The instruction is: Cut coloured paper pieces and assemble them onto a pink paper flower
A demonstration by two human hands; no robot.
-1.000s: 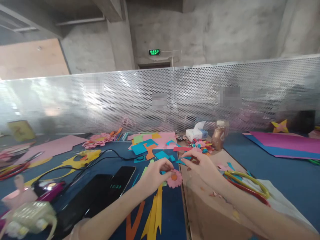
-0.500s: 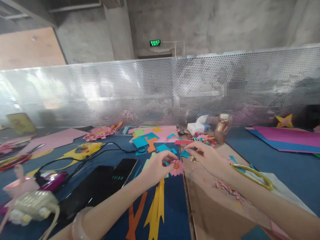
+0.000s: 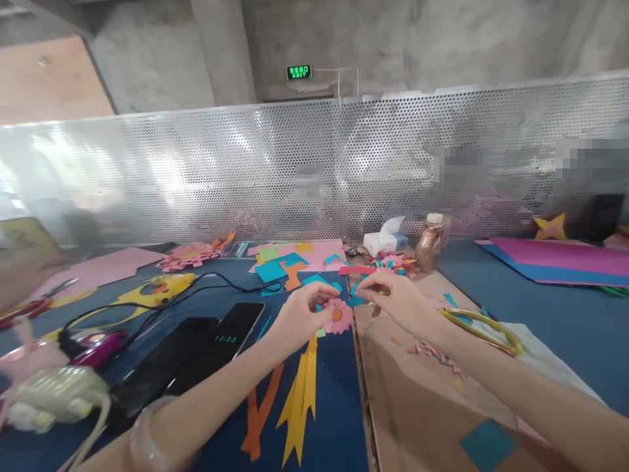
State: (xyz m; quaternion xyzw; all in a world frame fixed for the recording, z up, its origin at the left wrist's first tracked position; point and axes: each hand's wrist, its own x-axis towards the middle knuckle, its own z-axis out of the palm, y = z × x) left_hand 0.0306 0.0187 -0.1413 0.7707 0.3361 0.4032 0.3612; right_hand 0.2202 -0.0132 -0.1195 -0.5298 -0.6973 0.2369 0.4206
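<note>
My left hand (image 3: 307,311) pinches a pink paper flower (image 3: 344,316) by its edge. The flower has an orange centre (image 3: 337,314) and fringed petals facing me. To its right, my right hand (image 3: 393,295) is raised with thumb and fingertips drawn together. Whatever those fingers may hold is too small to make out. A teal paper scrap (image 3: 354,298) shows just beside the right fingertips; I cannot tell whether they touch it. Yellow paper strips (image 3: 299,400) and orange strips (image 3: 263,413) with notched ends lie below my left hand.
Two dark phones (image 3: 223,347) and a black cable (image 3: 236,286) lie left. Behind my hands are blue paper pieces (image 3: 271,270), a tissue box (image 3: 381,244) and a bottle (image 3: 430,246). A yellow ring-shaped handle (image 3: 491,328) sits near my right forearm. Another person's blurred hand (image 3: 24,275) is far left.
The view has shifted slightly. Another person's blurred hand has come in at the left edge. My left hand still holds the flower, and my right hand stays close beside it.
</note>
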